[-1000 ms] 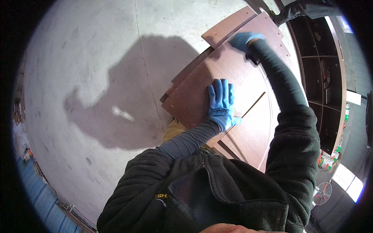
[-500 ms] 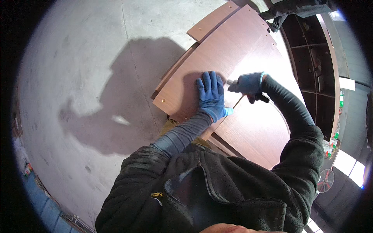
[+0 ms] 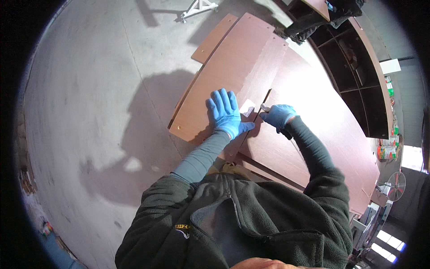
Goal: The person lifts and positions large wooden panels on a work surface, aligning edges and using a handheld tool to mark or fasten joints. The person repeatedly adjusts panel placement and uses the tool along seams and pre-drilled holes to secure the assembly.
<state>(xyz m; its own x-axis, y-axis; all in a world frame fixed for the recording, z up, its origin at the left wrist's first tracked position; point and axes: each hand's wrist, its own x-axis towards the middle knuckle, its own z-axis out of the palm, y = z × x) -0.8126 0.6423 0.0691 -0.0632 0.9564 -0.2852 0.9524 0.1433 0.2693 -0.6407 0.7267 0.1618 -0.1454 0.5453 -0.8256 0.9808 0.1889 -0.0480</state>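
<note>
My left hand [image 3: 226, 115], in a blue glove, lies flat with fingers spread on a reddish-brown wood board [image 3: 197, 107]. My right hand [image 3: 280, 117], also gloved, is closed around a small tool [image 3: 265, 107]; only its light grey end shows, so its kind cannot be made out. That end sits beside a dark narrow gap [image 3: 268, 96] between the board and a second brown panel [image 3: 313, 130]. On the board, between my two hands, is a small white patch [image 3: 247, 108], perhaps a label or paper.
Another narrow board [image 3: 214, 39] sticks out at the far left of the stack. A dark shelf unit [image 3: 358, 85] stands to the right, with a person's dark-clothed legs [image 3: 304, 24] near it. A white metal stand [image 3: 198, 10] is on the concrete floor [image 3: 94, 89].
The view has shifted. My right hand has turned and come lower beside the gap, which shows longer now. The white patch has come into sight. My left hand still presses flat on the board.
</note>
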